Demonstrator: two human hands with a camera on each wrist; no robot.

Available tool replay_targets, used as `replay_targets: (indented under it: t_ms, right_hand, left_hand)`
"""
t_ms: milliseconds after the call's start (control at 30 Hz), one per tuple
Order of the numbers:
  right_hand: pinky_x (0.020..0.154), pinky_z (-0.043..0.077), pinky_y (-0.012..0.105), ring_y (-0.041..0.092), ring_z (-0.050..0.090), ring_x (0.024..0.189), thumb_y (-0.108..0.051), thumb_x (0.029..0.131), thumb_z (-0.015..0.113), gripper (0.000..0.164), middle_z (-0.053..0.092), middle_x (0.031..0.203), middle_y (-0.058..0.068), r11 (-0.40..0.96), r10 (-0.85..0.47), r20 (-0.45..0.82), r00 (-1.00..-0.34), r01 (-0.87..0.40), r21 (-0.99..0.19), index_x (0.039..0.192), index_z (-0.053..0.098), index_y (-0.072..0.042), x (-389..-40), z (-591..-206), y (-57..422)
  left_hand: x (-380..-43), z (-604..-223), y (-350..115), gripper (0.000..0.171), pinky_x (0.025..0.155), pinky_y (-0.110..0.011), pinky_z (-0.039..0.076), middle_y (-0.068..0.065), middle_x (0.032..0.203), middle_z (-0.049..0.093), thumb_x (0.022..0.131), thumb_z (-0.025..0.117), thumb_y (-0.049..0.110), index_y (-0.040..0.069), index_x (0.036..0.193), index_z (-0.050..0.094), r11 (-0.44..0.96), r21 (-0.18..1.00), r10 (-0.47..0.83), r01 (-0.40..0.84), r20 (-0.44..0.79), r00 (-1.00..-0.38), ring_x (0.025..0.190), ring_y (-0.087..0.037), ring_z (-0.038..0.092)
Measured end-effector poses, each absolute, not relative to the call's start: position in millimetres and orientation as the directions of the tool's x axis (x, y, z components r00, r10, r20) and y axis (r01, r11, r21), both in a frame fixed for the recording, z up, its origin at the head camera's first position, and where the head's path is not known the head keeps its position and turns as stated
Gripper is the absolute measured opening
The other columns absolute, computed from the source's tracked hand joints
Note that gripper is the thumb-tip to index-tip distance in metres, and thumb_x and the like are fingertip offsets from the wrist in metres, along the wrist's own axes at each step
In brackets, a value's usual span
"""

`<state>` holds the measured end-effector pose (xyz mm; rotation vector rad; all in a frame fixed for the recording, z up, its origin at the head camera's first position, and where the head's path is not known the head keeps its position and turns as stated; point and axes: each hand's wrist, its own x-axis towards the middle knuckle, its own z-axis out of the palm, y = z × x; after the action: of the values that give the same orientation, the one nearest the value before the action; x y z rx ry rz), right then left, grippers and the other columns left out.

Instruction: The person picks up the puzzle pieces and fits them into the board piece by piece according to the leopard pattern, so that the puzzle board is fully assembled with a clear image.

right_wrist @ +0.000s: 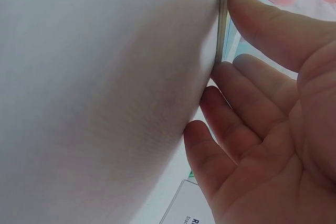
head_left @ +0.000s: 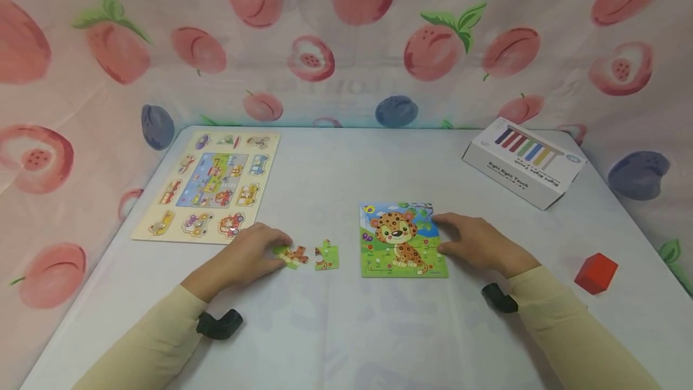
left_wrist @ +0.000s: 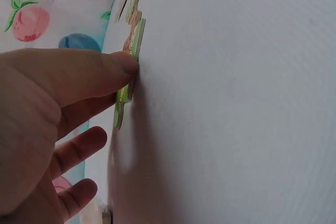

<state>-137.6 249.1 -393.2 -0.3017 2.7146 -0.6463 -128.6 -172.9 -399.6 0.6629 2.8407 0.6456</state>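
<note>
My left hand pinches a green and brown jigsaw piece between thumb and finger, just above or on the table; the left wrist view shows the piece edge-on at the thumb tip. A second jigsaw piece, mostly green, lies to its right. Farther right is a square leopard puzzle with grass and sky. Beside its right edge rests my right hand, fingers loosely bent, the thumb touching the puzzle's side and the fingertips on the table.
A wooden vehicle puzzle board lies at the back left. At the back right stands a white box with coloured bars printed on it. A red block sits right of my right forearm. Fruit-patterned cloth hangs behind the table.
</note>
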Motion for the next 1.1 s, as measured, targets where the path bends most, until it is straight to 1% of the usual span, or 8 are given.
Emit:
replay_targets:
  t_ms: [333, 567, 667, 833, 1100]
  right_hand:
    - [0.097, 0.023, 0.055, 0.037, 0.025, 0.127, -0.03, 0.078, 0.067, 0.064, 0.035, 0.138, 0.013, 0.881, -0.278, -0.262, -0.924, -0.136, -0.453, 0.134, 0.04, -0.015, -137.2, -394.2, 248.3]
    - [0.097, 0.023, 0.054, 0.037, 0.026, 0.126, -0.03, 0.078, 0.068, 0.064, 0.035, 0.138, 0.012, 0.884, -0.269, -0.266, -0.926, -0.128, -0.449, 0.134, 0.041, -0.016, -137.4, -394.5, 248.2]
    - [0.096, 0.023, 0.055, 0.037, 0.026, 0.126, -0.03, 0.078, 0.068, 0.064, 0.035, 0.138, 0.012, 0.883, -0.269, -0.268, -0.925, -0.126, -0.453, 0.134, 0.04, -0.015, -137.2, -394.3, 247.9]
    - [0.097, 0.022, 0.055, 0.037, 0.025, 0.127, -0.03, 0.078, 0.068, 0.064, 0.034, 0.139, 0.012, 0.882, -0.267, -0.275, -0.924, -0.119, -0.455, 0.135, 0.04, -0.016, -136.7, -393.1, 247.9]
    - [0.097, 0.022, 0.055, 0.037, 0.024, 0.127, -0.03, 0.079, 0.067, 0.064, 0.034, 0.139, 0.012, 0.876, -0.267, -0.278, -0.923, -0.112, -0.469, 0.135, 0.04, -0.016, -136.4, -392.4, 248.1]
  left_hand:
    - [-128.2, -400.5, -182.6, 0.032, 0.087, -0.039, 0.038, 0.005, 0.103, 0.059, 0.073, 0.073, 0.021, 0.018, 0.103, 0.064, 0.817, 0.439, 0.436, 0.375, -0.043, -0.899, 0.103, -0.018, 0.048]
    - [-127.3, -400.3, -180.7, 0.038, 0.089, -0.038, 0.037, 0.006, 0.109, 0.057, 0.075, 0.071, 0.021, 0.016, 0.112, 0.06, 0.794, 0.472, 0.45, 0.383, -0.032, -0.892, 0.106, -0.016, 0.046]
    - [-127.4, -400.0, -178.0, 0.037, 0.088, -0.039, 0.037, 0.005, 0.108, 0.057, 0.076, 0.07, 0.02, 0.016, 0.111, 0.061, 0.79, 0.478, 0.453, 0.385, -0.031, -0.891, 0.105, -0.017, 0.046]
    - [-128.2, -400.2, -175.3, 0.036, 0.086, -0.038, 0.038, 0.007, 0.104, 0.057, 0.075, 0.071, 0.024, 0.016, 0.108, 0.062, 0.804, 0.454, 0.443, 0.384, -0.026, -0.896, 0.102, -0.015, 0.046]
    - [-131.3, -404.6, -173.7, 0.037, 0.084, -0.037, 0.038, 0.007, 0.1, 0.059, 0.073, 0.072, 0.033, 0.015, 0.104, 0.063, 0.807, 0.395, 0.456, 0.438, 0.054, -0.888, 0.099, -0.015, 0.048]
